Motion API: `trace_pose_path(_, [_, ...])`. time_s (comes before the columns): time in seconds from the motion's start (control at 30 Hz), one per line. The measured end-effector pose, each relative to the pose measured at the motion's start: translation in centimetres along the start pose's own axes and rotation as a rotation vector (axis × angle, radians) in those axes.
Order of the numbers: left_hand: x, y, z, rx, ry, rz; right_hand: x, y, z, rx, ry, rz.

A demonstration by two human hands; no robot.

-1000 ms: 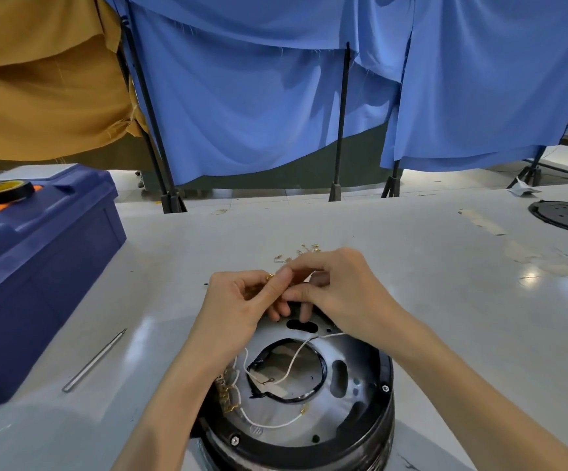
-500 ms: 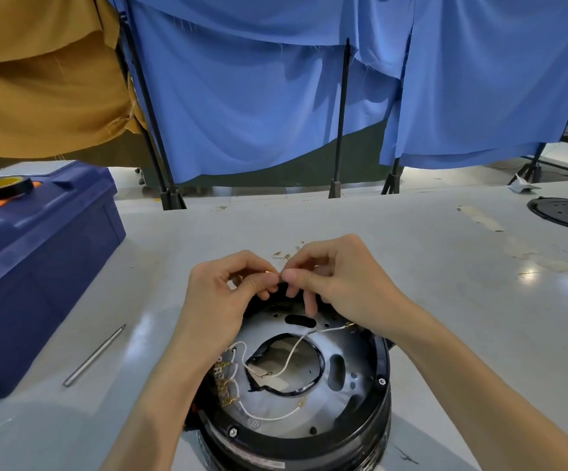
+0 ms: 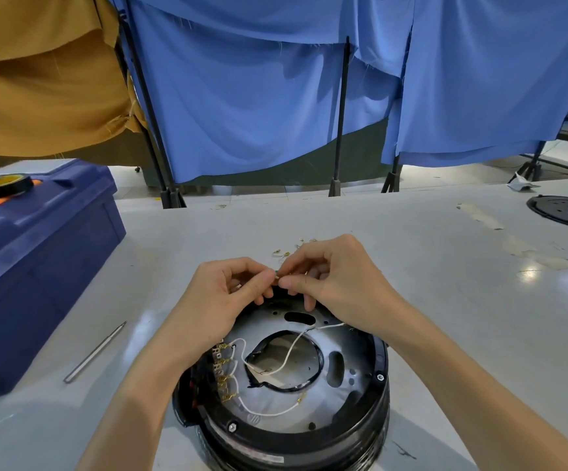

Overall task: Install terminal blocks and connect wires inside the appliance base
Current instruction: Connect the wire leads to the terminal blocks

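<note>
Brass-coloured, the small terminal [image 3: 277, 274] sits pinched between the fingertips of both hands, raised just above the far rim of the appliance base [image 3: 381, 379], probably so it can be seen and turned before fitting. The left hand [image 3: 223, 295] clamps it with thumb and forefinger; the right hand [image 3: 338, 282] nips the other end, likely feeding a wire end in, though the joint is too small to tell. Inside the base, white wires [image 3: 294, 348] loop across the metal plate to a row of fitted terminals [image 3: 223, 368] at its left wall. Spare terminals [image 3: 284, 253] lie on the grey table [image 3: 428, 273] just beyond the hands, within easy reach. A metal rod [image 3: 95, 351] lies to the left, near a blue toolbox [image 3: 38, 266] topped by a tape roll [image 3: 2, 185].
</note>
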State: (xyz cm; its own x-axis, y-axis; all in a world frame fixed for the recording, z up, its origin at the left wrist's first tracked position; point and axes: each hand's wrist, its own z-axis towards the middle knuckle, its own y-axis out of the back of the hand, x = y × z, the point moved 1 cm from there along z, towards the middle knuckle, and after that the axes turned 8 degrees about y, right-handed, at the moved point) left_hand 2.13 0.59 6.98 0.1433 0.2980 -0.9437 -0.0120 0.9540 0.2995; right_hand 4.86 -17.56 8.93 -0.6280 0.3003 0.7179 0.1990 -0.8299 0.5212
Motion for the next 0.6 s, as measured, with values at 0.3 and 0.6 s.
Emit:
trace_pose_path(0.3, [0.9,0.0,-0.5,-0.012,0.01,0.029,-0.1,-0.2,0.0,0.069,-0.03,-0.033])
trace_pose_path(0.6, [1.9,1.0,-0.8,-0.247,0.016,0.096,-0.4,-1.2,-0.1,0.1,-0.029,-0.042])
